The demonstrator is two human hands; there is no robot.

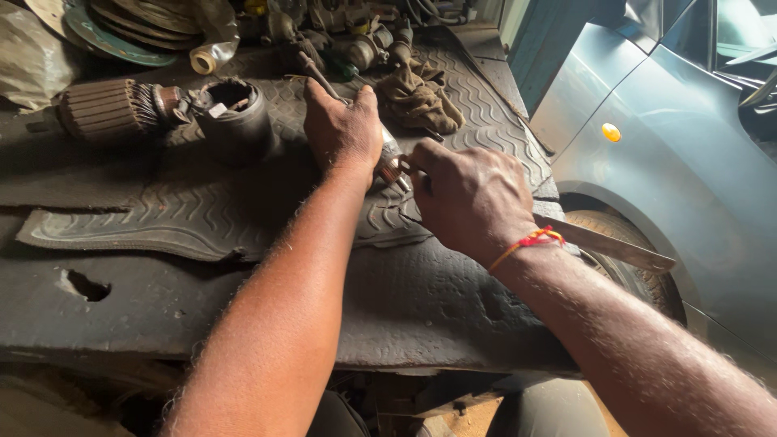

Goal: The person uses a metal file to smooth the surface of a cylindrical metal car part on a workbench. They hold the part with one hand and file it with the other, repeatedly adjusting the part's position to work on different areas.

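The left hand (344,129) clamps the small metal part (394,168) on the rubber mat (202,210) while the right hand (469,198), at its four o'clock, pinches its copper end; best kept pressed flat, turning gently.

Head view, daylight: light is coming in from the right, brightening the grey car panel (672,154) and glaring along its upper edge. The dark rubber mat (202,202) is sitting dimmer, with deep shadow pooling beneath the bench edge (405,356). Forearms near the lower frame are stretching with wide-angle distortion and softening slightly; the centre is holding sharp.
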